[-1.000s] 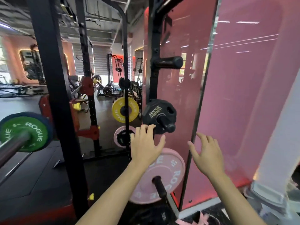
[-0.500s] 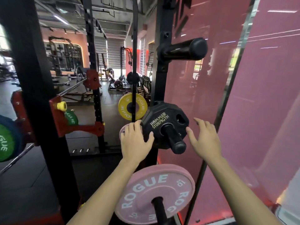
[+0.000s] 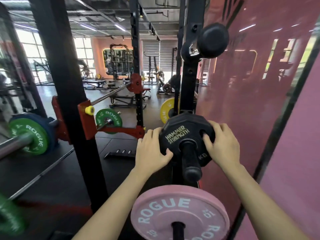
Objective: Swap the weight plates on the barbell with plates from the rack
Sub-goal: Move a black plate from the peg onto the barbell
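Both the left hand (image 3: 152, 149) and right hand (image 3: 223, 144) gripped the black plate (image 3: 180, 134), fingers curled around its rim; next, it needed sliding off its peg (image 3: 191, 158).

Two bare forearms come in from the six o'clock edge, with no sleeve, watch, band or glove on either. The left hand (image 3: 152, 149) and right hand (image 3: 223, 144) wear no rings, and the visible nails are short and unpainted.
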`<act>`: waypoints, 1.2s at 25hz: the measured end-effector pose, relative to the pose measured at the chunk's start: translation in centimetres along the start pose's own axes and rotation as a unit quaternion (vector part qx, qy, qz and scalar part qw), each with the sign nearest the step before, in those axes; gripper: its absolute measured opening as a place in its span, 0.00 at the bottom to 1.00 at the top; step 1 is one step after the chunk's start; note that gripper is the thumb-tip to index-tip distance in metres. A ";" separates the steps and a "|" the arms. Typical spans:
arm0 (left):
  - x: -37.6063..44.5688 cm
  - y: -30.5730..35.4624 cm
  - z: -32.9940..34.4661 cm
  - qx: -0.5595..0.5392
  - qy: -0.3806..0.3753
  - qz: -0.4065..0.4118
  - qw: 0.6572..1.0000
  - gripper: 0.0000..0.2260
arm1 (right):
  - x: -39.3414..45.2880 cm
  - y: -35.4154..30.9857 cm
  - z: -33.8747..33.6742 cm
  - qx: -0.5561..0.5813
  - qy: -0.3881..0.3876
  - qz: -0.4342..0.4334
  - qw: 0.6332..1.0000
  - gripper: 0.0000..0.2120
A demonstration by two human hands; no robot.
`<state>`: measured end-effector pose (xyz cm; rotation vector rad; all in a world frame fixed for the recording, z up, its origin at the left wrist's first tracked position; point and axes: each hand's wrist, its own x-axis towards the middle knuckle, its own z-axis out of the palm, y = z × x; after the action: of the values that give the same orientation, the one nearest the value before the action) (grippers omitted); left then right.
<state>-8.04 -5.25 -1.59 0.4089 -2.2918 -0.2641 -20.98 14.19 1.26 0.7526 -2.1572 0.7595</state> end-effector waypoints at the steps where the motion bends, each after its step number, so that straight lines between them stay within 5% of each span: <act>1: -0.1 0.1 0.1 0.001 -0.002 -0.001 1.000 0.32 | 0.0 0.2 0.1 -0.002 0.004 -0.007 1.000 0.20; 7: -0.8 0.2 0.3 0.018 -0.016 -0.014 1.000 0.34 | -0.8 0.5 0.2 -0.016 0.022 -0.009 1.000 0.21; 18: -1.9 1.2 -1.0 -0.044 0.005 -0.048 0.998 0.23 | -3.5 -1.1 -1.7 -0.048 0.030 0.045 0.997 0.16; 23: -5.0 1.2 -2.6 -0.062 0.066 -0.004 0.996 0.22 | -7.1 -1.2 -4.6 -0.029 0.064 0.022 0.997 0.13; 30: -7.9 1.1 -6.2 -0.121 0.037 0.046 0.991 0.21 | -11.1 -4.4 -9.5 -0.045 0.043 0.075 0.995 0.11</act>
<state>1.38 -1.74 -2.32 0.1846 -2.1666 -0.4668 -7.45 21.03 -0.63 0.5058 -2.1710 0.7520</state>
